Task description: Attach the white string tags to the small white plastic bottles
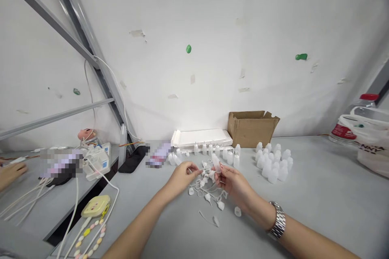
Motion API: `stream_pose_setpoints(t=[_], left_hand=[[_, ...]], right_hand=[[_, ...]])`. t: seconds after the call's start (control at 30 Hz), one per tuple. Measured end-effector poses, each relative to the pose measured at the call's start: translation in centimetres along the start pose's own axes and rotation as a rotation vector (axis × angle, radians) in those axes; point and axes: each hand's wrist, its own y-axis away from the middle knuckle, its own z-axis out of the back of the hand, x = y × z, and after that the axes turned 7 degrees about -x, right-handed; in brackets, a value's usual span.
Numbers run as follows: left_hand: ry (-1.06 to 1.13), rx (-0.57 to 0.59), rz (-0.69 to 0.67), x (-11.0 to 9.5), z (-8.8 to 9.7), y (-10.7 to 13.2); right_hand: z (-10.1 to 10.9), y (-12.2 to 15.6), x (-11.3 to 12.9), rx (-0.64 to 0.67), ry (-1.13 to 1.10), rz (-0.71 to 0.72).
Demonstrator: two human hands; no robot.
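Note:
My left hand [181, 177] pinches a small white cap piece with a thin tail over the grey table [319, 194]. My right hand [231, 180], with a metal watch on the wrist, holds a small translucent plastic bottle [216, 163] upright between its fingertips. The two hands nearly meet above a scatter of loose white caps [209, 194]. A cluster of several small white bottles [273, 162] stands to the right of my hands, and a row of more bottles [212, 150] stands behind them.
A cardboard box [251, 127] and a white foam tray [200, 136] sit by the wall. A plastic bag and a red-capped bottle [361, 129] are at far right. Cables, a yellow device [95, 205] and a black phone [132, 160] lie left. Another person's hand [10, 173] shows at the left edge.

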Motion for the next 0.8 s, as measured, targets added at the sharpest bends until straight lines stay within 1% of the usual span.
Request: stream_pose_setpoints(t=[0.1, 0.17, 0.33, 0.43, 0.5, 0.67, 0.8], left_hand=[[-0.260, 0.060, -0.073, -0.1, 0.0, 0.6], [-0.338, 0.060, -0.080, 0.0, 0.2, 0.7], [-0.357, 0.082, -0.079, 0.2, 0.6, 0.4], [-0.321, 0.135, -0.092, 0.3, 0.2, 0.5], [-0.337, 0.159, -0.096, 0.3, -0.3, 0.7], [-0.428, 0.146, -0.103, 0.3, -1.0, 1.0], [-0.473, 0.107, -0.171, 0.1, -1.3, 1.4]], right_hand=[[0.2, -0.2, 0.2, -0.035, -0.012, 0.011], [0.2, -0.2, 0.2, -0.041, -0.012, 0.015], [-0.1, 0.1, 0.1, -0.041, 0.000, 0.014], [-0.1, 0.2, 0.1, -0.041, 0.011, 0.013], [-0.1, 0.2, 0.1, -0.036, 0.017, 0.017], [0.0, 0.1, -0.1, -0.025, 0.024, 0.016], [0.1, 0.1, -0.3, -0.018, 0.032, 0.015]])
